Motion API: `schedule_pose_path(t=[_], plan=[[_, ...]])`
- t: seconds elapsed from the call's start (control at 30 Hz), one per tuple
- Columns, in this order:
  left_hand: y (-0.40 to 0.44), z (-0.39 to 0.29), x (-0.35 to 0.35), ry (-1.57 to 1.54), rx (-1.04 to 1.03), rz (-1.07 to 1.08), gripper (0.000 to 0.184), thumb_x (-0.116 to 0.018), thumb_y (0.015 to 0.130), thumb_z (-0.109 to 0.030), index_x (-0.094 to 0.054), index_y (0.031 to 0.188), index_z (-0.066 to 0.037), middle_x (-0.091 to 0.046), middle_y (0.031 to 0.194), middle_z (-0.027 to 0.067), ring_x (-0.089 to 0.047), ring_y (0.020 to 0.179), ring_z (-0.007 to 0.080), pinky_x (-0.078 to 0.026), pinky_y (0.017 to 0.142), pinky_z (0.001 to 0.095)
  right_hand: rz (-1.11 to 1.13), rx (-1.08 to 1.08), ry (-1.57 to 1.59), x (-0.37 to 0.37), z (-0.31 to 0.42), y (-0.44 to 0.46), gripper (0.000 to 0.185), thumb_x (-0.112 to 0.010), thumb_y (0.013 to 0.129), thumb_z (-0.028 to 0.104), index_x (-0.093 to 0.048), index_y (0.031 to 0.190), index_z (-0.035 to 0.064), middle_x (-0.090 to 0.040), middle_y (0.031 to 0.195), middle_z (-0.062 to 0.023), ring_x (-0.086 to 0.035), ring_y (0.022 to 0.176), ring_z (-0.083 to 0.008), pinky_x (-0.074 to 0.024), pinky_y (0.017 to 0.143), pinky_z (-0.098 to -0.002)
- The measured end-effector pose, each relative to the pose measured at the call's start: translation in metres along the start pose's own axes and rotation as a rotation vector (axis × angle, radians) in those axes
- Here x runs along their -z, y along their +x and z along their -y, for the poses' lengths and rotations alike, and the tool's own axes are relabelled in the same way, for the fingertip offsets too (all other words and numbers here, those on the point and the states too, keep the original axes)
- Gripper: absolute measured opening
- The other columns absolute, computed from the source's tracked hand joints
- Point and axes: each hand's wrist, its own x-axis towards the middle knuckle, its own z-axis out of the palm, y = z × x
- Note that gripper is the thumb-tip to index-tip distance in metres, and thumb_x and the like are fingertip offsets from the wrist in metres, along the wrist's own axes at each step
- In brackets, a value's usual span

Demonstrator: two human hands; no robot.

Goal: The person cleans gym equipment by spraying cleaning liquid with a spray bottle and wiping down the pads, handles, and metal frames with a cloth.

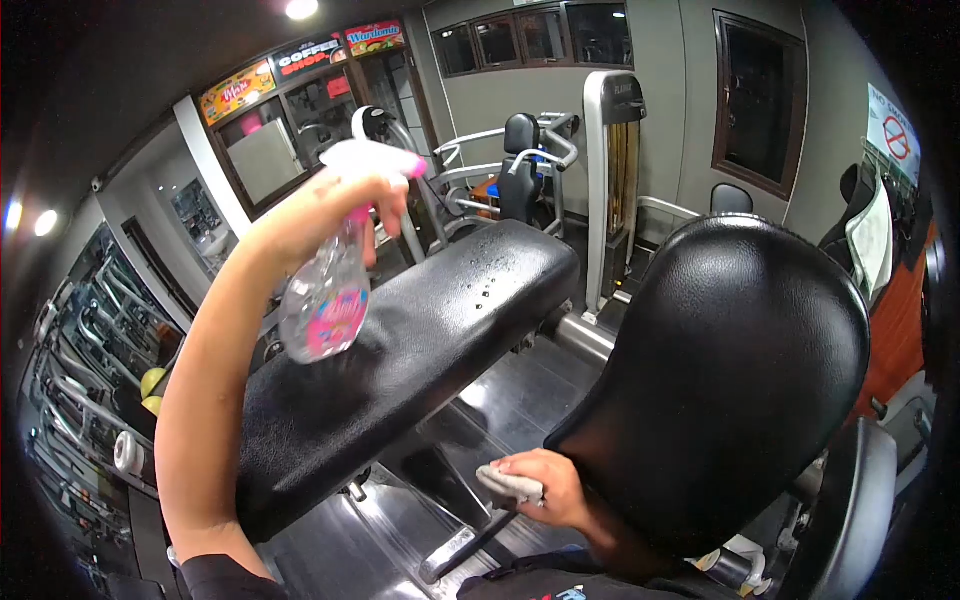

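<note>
My left hand [372, 195] is closed round the neck of a clear spray bottle [325, 300] with a white and pink trigger head and a pink label. The bottle is held above a long black padded bench [400, 330]. Wet drops [485, 294] lie on the bench's far end. Low in front of me, my right hand [553, 487] grips a folded pale cloth [511, 484]. That hand is beside the lower edge of a black padded backrest [740, 350], apart from the bench.
A weight-stack machine [612, 170] stands behind the bench, with another seated machine [520, 170] further back. Racks of equipment [90, 380] line the left side. At right hang a white towel [872, 240] and a no-smoking sign [895, 130]. Dark flooring [535, 390] shows between bench and backrest.
</note>
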Motion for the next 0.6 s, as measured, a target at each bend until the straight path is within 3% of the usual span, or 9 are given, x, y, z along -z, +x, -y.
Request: schedule_pose_path(t=[0.07,0.13,0.2,0.33,0.4,0.47,0.53,0.6], plan=[[0.005,0.011,0.013,0.047,-0.032,-0.228,0.037,-0.057,0.09,-0.036,-0.061,0.105,-0.002,-0.061,0.083,0.005,-0.059,0.061,0.0138,-0.051,0.055,0.0271,-0.011,-0.12,0.016,0.0,0.006,0.004,0.047,-0.076,0.069,-0.002,-0.059,0.112,0.0033,-0.07,0.108,-0.0155,-0.069,0.099,-0.0281,-0.0542,0.083,-0.0369],[0.006,0.023,0.019,0.094,-0.076,-0.402,0.038,-0.055,0.09,-0.041,-0.062,0.103,-0.006,-0.061,0.086,0.0009,-0.06,0.064,0.0107,-0.039,0.063,0.0244,-0.102,-0.274,0.148,-0.001,0.018,0.009,0.035,-0.07,0.082,0.0,-0.055,0.114,0.0014,-0.067,0.11,-0.0136,-0.066,0.103,-0.0214,-0.0512,0.087,-0.0341],[0.004,0.033,0.019,0.072,-0.134,-0.43,0.057,-0.056,0.09,-0.039,-0.051,0.133,-0.003,-0.058,0.087,0.0018,-0.057,0.064,0.0114,-0.04,0.06,0.0241,-0.263,-0.284,0.143,0.005,0.023,0.022,0.039,-0.071,0.08,0.001,-0.059,0.117,0.0037,-0.065,0.111,-0.0158,-0.065,0.103,-0.0268,-0.0496,0.089,-0.0352],[0.006,0.06,0.04,0.092,-0.128,-0.413,0.058,-0.056,0.09,-0.034,-0.047,0.138,-0.003,-0.056,0.086,0.0025,-0.055,0.065,0.013,-0.047,0.06,0.0267,-0.515,0.166,-0.167,0.021,0.042,0.097,0.044,-0.068,0.077,-0.003,-0.059,0.118,0.006,-0.062,0.115,-0.0154,-0.063,0.103,-0.0306,-0.0496,0.089,-0.0387],[0.005,0.061,0.044,0.125,-0.155,-0.406,0.058,-0.057,0.09,-0.033,-0.047,0.138,-0.002,-0.057,0.084,0.0044,-0.056,0.064,0.0141,-0.049,0.061,0.0279,-0.503,0.258,-0.433,0.02,0.055,0.139,0.049,-0.069,0.07,-0.003,-0.06,0.116,0.0106,-0.061,0.118,-0.0136,-0.061,0.107,-0.0332,-0.0464,0.093,-0.0431],[0.007,0.062,0.046,0.286,-0.13,-0.394,0.054,-0.056,0.09,-0.032,-0.051,0.134,-0.001,-0.058,0.082,0.0069,-0.057,0.058,0.0141,-0.049,0.059,0.0278,-0.321,0.292,-0.647,-0.002,0.074,0.174,0.047,-0.069,0.069,0.001,-0.061,0.113,0.0148,-0.062,0.118,-0.0099,-0.058,0.114,-0.0323,-0.0408,0.099,-0.0464],[0.006,0.068,0.044,0.287,-0.162,-0.429,0.047,-0.056,0.09,-0.032,-0.055,0.126,0.0,-0.06,0.078,0.0076,-0.059,0.054,0.0142,-0.05,0.056,0.0293,0.077,0.271,-0.579,-0.028,0.061,0.19,0.048,-0.066,0.07,-0.003,-0.064,0.114,0.0168,-0.061,0.12,-0.0078,-0.055,0.117,-0.0311,-0.0365,0.104,-0.0482],[0.002,0.066,0.042,0.427,-0.175,-0.413,0.04,-0.058,0.09,-0.032,-0.06,0.115,-0.001,-0.062,0.076,0.0063,-0.062,0.055,0.0141,-0.051,0.056,0.0298,0.031,0.28,-0.582,-0.027,0.061,0.192,0.047,-0.064,0.07,-0.003,-0.064,0.113,0.016,-0.061,0.12,-0.0083,-0.054,0.119,-0.0299,-0.0396,0.102,-0.0465]])
